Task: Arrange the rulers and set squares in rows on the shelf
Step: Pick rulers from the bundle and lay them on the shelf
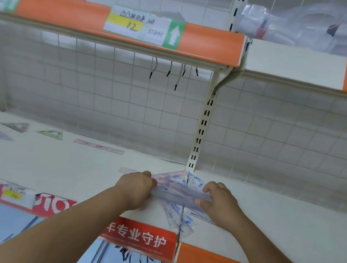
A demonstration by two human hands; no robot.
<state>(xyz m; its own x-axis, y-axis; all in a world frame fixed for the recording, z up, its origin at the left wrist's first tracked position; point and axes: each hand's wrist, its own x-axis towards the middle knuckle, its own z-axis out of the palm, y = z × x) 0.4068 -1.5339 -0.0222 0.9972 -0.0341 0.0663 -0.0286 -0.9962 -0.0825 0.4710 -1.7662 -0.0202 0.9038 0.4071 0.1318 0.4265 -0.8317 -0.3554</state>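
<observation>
A loose pile of clear plastic rulers and set squares (180,195) lies on the white shelf (80,169) near the upright post. My left hand (136,188) grips the pile's left end and my right hand (218,200) grips its right end, with a long clear ruler stretched between them. Some pieces stick out over the shelf's front edge. Farther left on the shelf lie a pink ruler (99,146), a green set square (51,134) and two purple set squares (17,126), each apart from the others.
An orange-edged upper shelf (135,30) with a price label hangs overhead, with empty hooks (170,69) below it. A wire grid backs the shelf. The slotted post (200,134) divides two bays. Bagged goods (305,25) sit upper right. Blue items (0,225) lie below.
</observation>
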